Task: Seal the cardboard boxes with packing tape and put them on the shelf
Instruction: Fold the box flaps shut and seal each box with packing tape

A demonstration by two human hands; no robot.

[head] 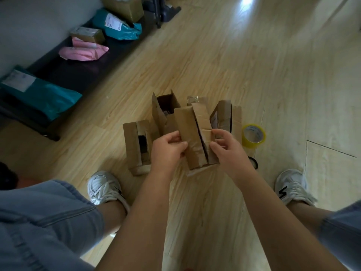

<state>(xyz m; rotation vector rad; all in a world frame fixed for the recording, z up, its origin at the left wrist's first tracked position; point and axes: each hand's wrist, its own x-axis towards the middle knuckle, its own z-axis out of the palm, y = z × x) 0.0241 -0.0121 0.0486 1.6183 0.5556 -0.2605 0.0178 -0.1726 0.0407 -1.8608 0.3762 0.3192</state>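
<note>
A pale wood-grain plank floor [214, 55] fills the room, catching a bright glare at the far end. Along the grey wall [29, 20] lie a large teal plastic mailer bag with a white label [45, 98], two crumpled pink plastic mailer bags [84, 51] and a second teal labelled mailer [117, 26]. Nearest the camera are blue denim shorts [43, 218] and two white lace-up sneakers with black zigzag marks, left [103, 187] and right [292, 185]

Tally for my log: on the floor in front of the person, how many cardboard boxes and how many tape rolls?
Cardboard boxes: 4 (left box, open box, held box, right box); a possible fifth behind them is unclear.
Tape rolls: 2 (yellow roll; dark roll, partly hidden).
Total: 6
</note>
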